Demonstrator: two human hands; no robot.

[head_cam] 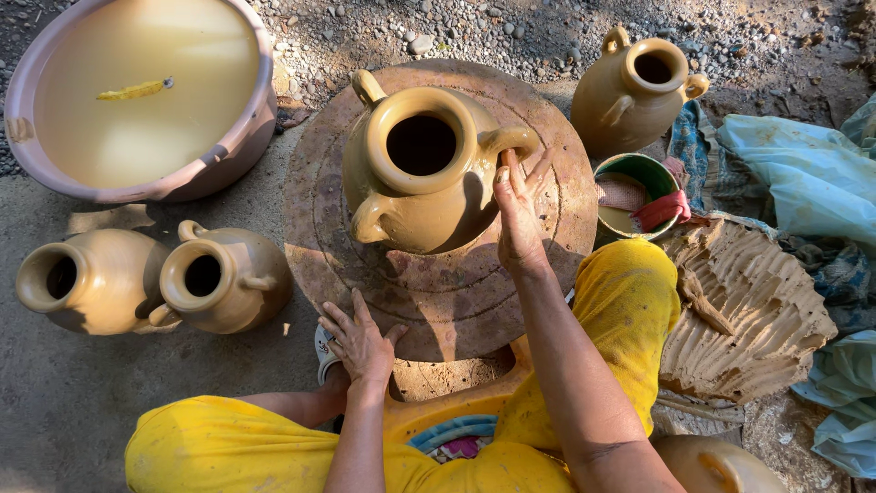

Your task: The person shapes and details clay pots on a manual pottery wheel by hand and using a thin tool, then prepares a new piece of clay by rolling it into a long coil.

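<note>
Fingers (513,178) of the right hand (518,224) lie flat and nearly together against the wet ochre three-handled clay jar's (415,192) right handle, while the left hand (359,342), spread, rests nearer on the round clay-smeared turntable (438,292).

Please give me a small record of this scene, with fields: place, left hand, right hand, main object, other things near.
place: outdoors, gravel and dirt ground
left hand: flat on the round turntable, near edge
right hand: fingers at one handle of the wet clay jar
main object: three-handled jar, upright at the turntable's middle
other things: basin of cloudy water, two jars at left, one jar beyond, small green bowl, clay lump
</note>
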